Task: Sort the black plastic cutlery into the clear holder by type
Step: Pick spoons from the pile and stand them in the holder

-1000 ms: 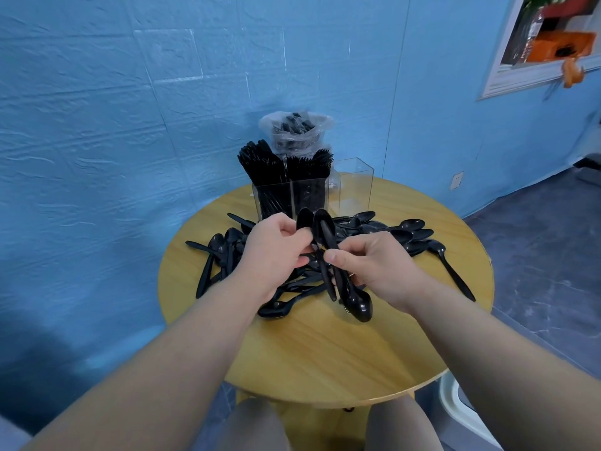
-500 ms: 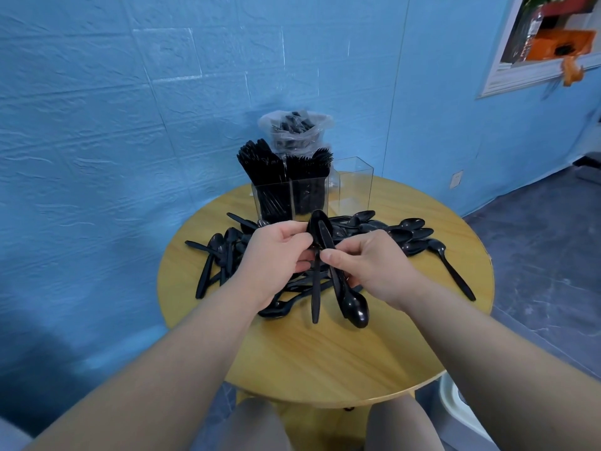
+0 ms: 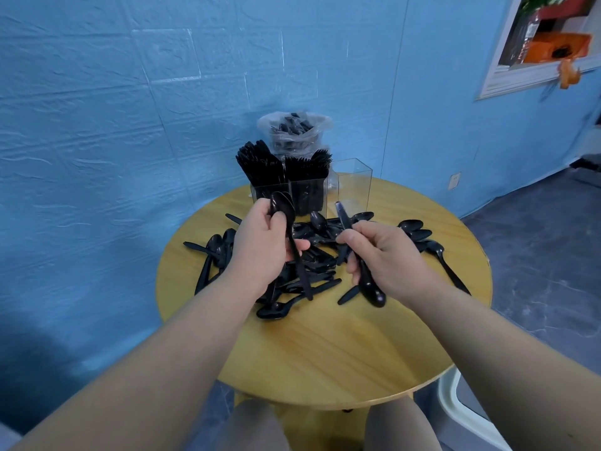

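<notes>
A heap of black plastic spoons [image 3: 312,258] lies across the middle of the round wooden table [image 3: 325,353]. My left hand [image 3: 263,245] grips a black spoon [image 3: 287,222] bowl up, its handle slanting down over the heap. My right hand [image 3: 380,255] grips another black spoon [image 3: 367,281] bowl down, handle tip pointing up. The clear holder [image 3: 309,190] stands at the table's far edge. Its left compartment holds knives, its middle one forks, and its right compartment [image 3: 354,183] looks empty.
A clear plastic bag of black cutlery [image 3: 294,128] sits behind the holder against the blue wall. More spoons [image 3: 419,236] lie at the right of the table. A white chair edge [image 3: 461,415] shows at lower right. My knees are under the near rim.
My hands, close together on the spoons over the heap before, have drawn apart. Each now holds one spoon, the left one raised toward the holder.
</notes>
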